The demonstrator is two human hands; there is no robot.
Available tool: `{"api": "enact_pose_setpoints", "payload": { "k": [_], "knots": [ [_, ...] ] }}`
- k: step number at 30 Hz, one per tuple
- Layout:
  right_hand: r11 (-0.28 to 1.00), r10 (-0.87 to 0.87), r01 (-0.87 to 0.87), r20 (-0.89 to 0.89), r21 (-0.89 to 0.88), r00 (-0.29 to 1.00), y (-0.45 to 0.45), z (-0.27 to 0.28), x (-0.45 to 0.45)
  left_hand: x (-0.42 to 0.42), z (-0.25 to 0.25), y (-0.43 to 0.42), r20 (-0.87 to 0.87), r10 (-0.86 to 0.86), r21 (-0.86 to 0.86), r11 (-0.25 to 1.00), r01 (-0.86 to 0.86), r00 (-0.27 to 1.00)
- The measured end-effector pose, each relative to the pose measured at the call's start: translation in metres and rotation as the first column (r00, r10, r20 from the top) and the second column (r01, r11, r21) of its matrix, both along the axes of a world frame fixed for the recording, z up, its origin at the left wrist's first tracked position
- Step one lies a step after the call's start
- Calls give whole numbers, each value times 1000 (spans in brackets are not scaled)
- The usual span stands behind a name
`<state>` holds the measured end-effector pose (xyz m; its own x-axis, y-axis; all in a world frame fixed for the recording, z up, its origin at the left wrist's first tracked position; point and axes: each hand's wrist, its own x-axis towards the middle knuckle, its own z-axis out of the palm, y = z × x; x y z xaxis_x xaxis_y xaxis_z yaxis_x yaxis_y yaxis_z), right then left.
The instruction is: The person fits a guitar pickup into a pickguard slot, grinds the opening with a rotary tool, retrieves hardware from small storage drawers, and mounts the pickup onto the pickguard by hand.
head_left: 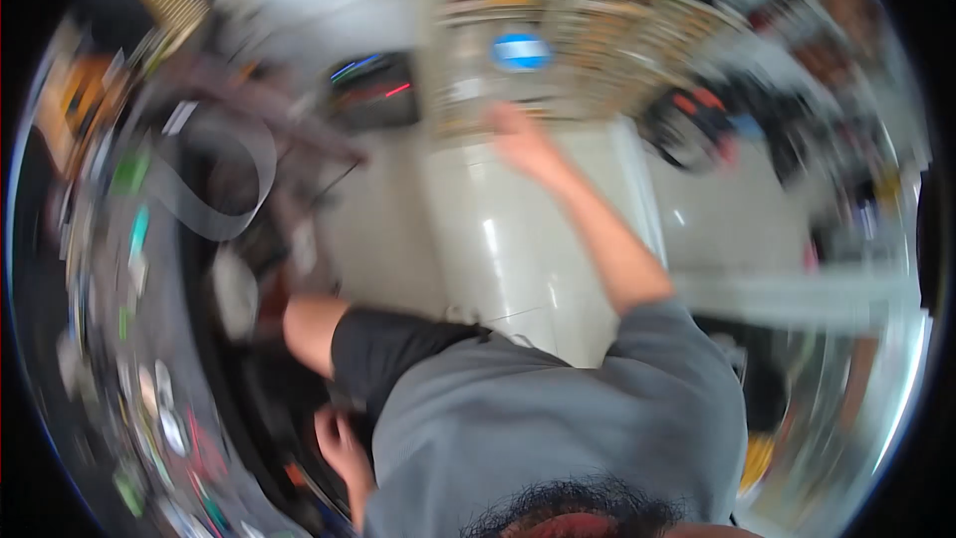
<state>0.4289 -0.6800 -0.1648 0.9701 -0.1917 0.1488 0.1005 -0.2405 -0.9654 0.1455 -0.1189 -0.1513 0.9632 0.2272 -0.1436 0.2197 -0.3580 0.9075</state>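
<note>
We see right hand (pixel 520 139) extended at slotted cabinet (pixel 612 35), top centre ahead, blue disc (pixel 521 52) against it; grip too blurred to call | left hand (pixel 344 450) low beside black shorts (pixel 383 351), fingers loosely parted

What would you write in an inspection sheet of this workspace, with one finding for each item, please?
Surface: grey workbench at left, blurred.
Job's things: blue disc with a white band, seen against the slatted rack, apart from the right hand.
Clutter: many small items along the workbench, too blurred to name.
Hands: right stretched out toward the rack; left hand low beside the black shorts; grip unclear on both.
Cables: nothing seen; blur may hide some.
Surroundings: tiled floor; black box with red and blue light strips.
</note>
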Motion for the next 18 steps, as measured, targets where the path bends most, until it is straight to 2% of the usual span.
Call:
{"api": "enact_pose_setpoints", "payload": {
  "k": [1,2,3,4,7,8,9,10,12,13,15,18],
  "knots": [
    [930,13,-121,-298,-347,955,-19,10,-3,14,28,-18,-66,27,64,998,-23,997],
    [901,-36,-135,-383,-411,923,-35,-10,0,17,23,-23,42,38,83,996,-41,998],
    [938,-77,-70,-400,-340,913,-39,-15,5,22,39,-28,67,19,145,989,-29,998],
    [1000,5,-11,-494,-9,870,-41,-8,9,22,47,-28,87,-2,134,991,-10,996],
    [965,-49,189,-581,182,813,-59,-30,52,8,54,-25,145,14,190,981,-41,989],
    [952,2,189,-620,243,785,-94,-52,81,2,56,-24,152,27,212,976,-60,988],
    [939,108,138,-649,316,753,-104,-21,83,-14,62,-29,171,62,215,972,-99,983],
    [967,83,103,-670,232,737,-124,-22,110,-20,64,-31,179,93,211,969,-131,979],
    [983,76,66,-701,173,709,-138,-19,160,-31,63,-29,154,132,214,963,-164,979],
    [999,-1,-30,-716,-31,698,-132,-12,169,-37,61,-26,141,136,217,962,-164,981],
    [880,-163,-202,-672,-430,722,-116,4,201,-47,58,-23,128,130,240,958,-158,983],
    [737,161,-519,-634,-433,756,3,32,173,-56,59,-13,92,108,331,934,-133,990]
  ]
}}
